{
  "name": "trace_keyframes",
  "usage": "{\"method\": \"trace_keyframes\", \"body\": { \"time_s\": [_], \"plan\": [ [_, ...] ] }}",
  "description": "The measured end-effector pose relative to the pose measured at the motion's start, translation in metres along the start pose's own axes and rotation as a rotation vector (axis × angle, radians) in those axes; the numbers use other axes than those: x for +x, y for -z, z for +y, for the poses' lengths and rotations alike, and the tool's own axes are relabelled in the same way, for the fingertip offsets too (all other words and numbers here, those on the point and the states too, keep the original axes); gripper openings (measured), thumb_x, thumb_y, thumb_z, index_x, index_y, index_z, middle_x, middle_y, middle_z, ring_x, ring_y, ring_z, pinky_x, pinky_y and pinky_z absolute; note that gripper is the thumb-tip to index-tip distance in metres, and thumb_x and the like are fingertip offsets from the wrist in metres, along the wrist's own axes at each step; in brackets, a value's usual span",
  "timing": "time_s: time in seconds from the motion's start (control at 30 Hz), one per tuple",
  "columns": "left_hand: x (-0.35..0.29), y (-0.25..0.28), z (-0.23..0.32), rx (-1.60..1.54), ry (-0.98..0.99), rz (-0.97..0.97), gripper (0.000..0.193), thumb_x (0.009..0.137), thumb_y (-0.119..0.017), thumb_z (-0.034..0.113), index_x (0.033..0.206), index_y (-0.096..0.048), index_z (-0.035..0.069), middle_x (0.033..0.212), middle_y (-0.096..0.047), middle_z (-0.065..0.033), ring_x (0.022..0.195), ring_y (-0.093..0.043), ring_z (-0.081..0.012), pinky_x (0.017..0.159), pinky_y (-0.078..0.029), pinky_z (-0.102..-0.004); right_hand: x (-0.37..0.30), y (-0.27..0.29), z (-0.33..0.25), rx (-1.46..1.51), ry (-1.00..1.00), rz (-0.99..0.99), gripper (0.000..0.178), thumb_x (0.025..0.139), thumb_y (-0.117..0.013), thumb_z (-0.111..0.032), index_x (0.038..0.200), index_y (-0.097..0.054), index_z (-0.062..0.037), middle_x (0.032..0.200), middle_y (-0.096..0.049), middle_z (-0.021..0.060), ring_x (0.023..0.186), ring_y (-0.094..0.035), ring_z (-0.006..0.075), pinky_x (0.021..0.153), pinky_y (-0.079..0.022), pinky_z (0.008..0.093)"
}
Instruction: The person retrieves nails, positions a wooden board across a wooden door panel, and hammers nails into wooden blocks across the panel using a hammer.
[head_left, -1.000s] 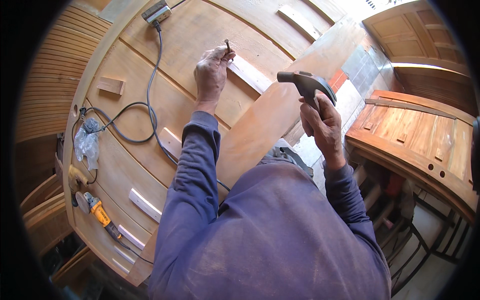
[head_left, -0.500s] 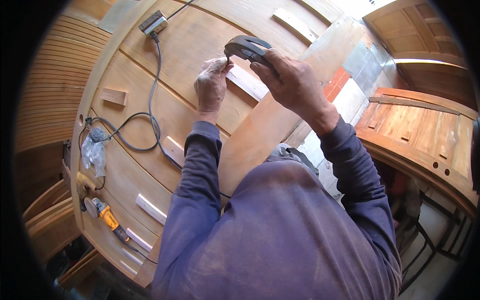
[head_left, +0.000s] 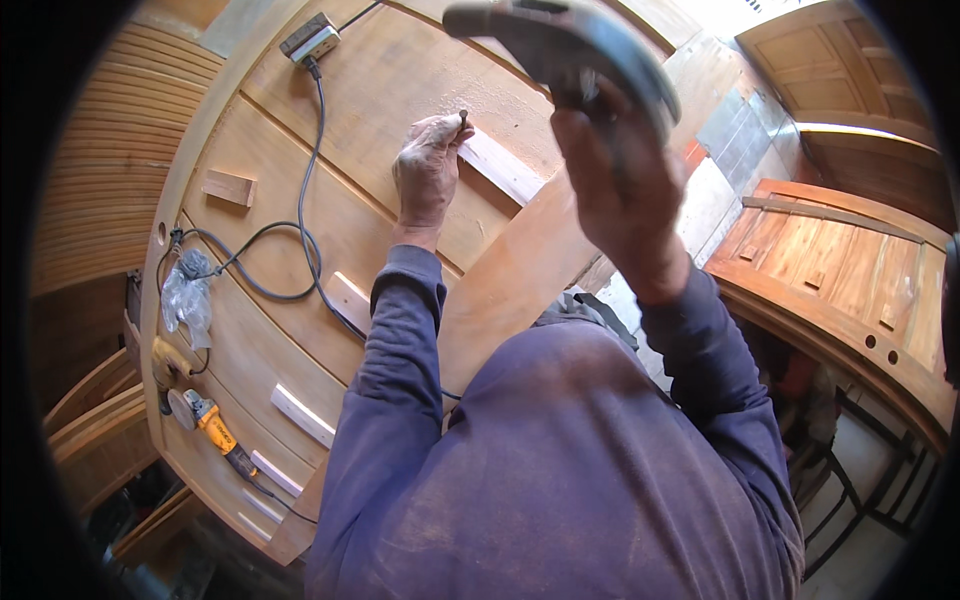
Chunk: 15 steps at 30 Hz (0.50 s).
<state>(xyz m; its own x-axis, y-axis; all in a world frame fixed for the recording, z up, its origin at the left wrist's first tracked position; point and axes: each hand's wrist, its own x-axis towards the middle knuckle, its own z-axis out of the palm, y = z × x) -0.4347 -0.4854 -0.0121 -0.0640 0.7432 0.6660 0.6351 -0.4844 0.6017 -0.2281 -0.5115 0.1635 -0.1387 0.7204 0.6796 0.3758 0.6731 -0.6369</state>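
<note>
My left hand (head_left: 428, 165) pinches a small dark nail (head_left: 462, 117) upright on the end of a pale wood strip (head_left: 500, 166), which lies on a big wooden door panel (head_left: 400, 70). My right hand (head_left: 620, 190) is raised close to the camera, gripping a hammer (head_left: 560, 45) whose dark head hangs blurred above the nail and the strip. Both arms wear purple sleeves.
A black cable (head_left: 300, 230) runs from a plug box (head_left: 308, 38) across the panel. A small wood block (head_left: 228, 186), more pale strips (head_left: 302, 415), a crumpled plastic bag (head_left: 185, 298) and a yellow angle grinder (head_left: 205, 425) lie at the left. Other wooden doors (head_left: 840, 260) stand at the right.
The hammer swung from low at my right side up over the nail and now sits higher and closer to the camera. My left hand has kept the nail on the strip.
</note>
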Motion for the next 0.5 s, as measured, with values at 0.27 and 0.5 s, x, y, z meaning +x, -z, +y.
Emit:
{"method": "trace_keyframes", "body": {
  "time_s": [0.27,0.5],
  "plan": [
    [0.0,-0.002,0.001,-0.045,0.017,0.041,0.022,0.086,-0.083,-0.004,0.106,-0.078,0.007,0.096,-0.079,-0.0082,0.093,-0.075,-0.0259,0.082,-0.062,-0.0364,-0.003,0.006,0.016,-0.111,-0.134,-0.076,0.028,0.104,-0.074,-0.023,0.122,-0.071,-0.0019,0.079,-0.073,0.0174,0.065,-0.075,0.0281,0.057,-0.056,0.0411],
    [0.0,0.005,0.002,-0.064,0.252,-0.018,0.014,0.091,-0.082,0.004,0.103,-0.077,0.009,0.094,-0.079,-0.0074,0.09,-0.074,-0.0252,0.081,-0.061,-0.0359,-0.018,0.02,0.033,-0.248,-0.043,-0.119,0.034,0.104,-0.076,-0.023,0.125,-0.071,0.0031,0.08,-0.074,0.02,0.064,-0.075,0.024,0.057,-0.055,0.0356]
  ]
}}
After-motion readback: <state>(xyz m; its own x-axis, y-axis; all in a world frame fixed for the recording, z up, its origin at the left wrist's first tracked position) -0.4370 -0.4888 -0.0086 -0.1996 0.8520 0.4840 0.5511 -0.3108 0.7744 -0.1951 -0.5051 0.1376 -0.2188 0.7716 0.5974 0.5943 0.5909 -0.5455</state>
